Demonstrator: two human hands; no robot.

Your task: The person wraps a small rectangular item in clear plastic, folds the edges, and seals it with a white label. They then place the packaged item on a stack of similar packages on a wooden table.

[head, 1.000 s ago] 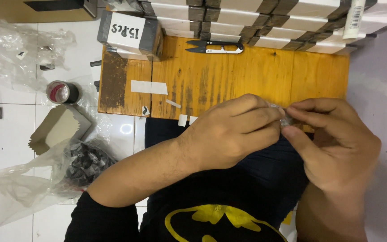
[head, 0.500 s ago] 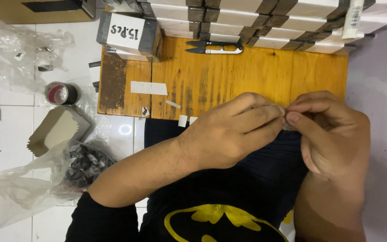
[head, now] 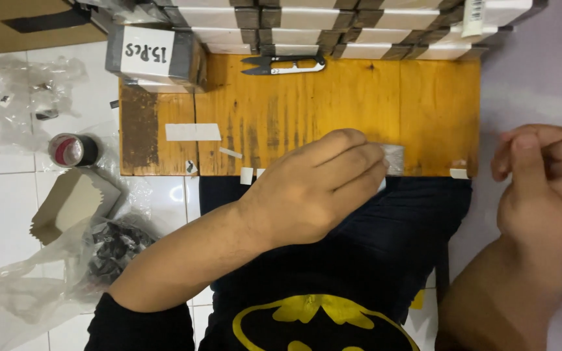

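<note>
My left hand (head: 317, 185) is closed on a small clear plastic packet (head: 393, 159), pinched at the near edge of a wooden board (head: 333, 110). Only the packet's end shows past my fingertips. My right hand (head: 544, 182) is off to the right, beyond the board's edge, with its fingers curled and nothing visible in them; it looks blurred. Thread snips (head: 284, 64) lie at the far edge of the board. Strips of white tape (head: 192, 132) are stuck on the board's left part.
Rows of white and grey boxes (head: 333, 26) line the far side. A labelled box (head: 151, 55) sits at the board's far left corner. On the tiled floor at left are a tape roll (head: 69, 150), a cardboard piece (head: 73, 201) and a plastic bag with dark parts (head: 115, 247).
My right hand has let go of the packet and moved away to the right. My left hand still holds the packet in the same place.
</note>
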